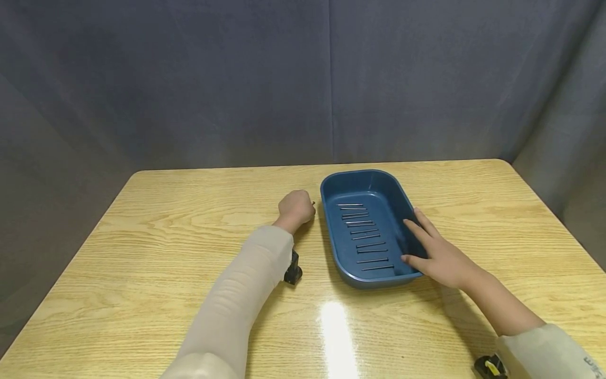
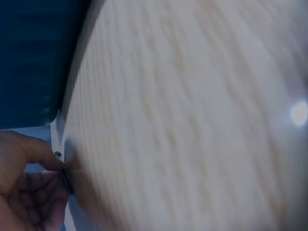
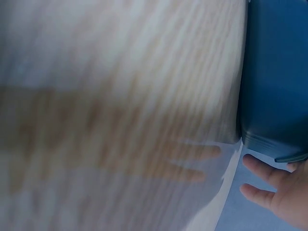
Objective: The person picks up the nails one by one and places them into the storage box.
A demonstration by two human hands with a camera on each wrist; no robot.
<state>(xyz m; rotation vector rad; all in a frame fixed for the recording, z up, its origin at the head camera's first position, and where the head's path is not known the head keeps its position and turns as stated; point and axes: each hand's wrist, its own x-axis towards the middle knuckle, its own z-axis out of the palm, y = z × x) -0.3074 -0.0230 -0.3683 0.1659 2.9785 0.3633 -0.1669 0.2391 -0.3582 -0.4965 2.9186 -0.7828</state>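
Note:
A deep blue plastic tray (image 1: 350, 278) with rounded corners lies on the wooden table. Several thin dark nails (image 1: 371, 251) lie crosswise in a rough column on its floor. Just left of the tray, close over the table, my left hand (image 1: 296, 205) pinches a nail between thumb and fingers. In the left wrist view the head and part of the shaft of that nail (image 2: 67, 179) show at the fingertips. My right hand (image 1: 442, 258) is at the tray's near right rim, fingers spread and fairly straight, some over the inside and others outside the wall.
The light wooden table (image 1: 165, 252) has its far edge just behind the tray. A grey-blue curtain (image 1: 227, 84) hangs behind it and along the sides. Black wrist devices (image 1: 293, 268) sit under both sleeves. A bright reflection lies on the wood near the front.

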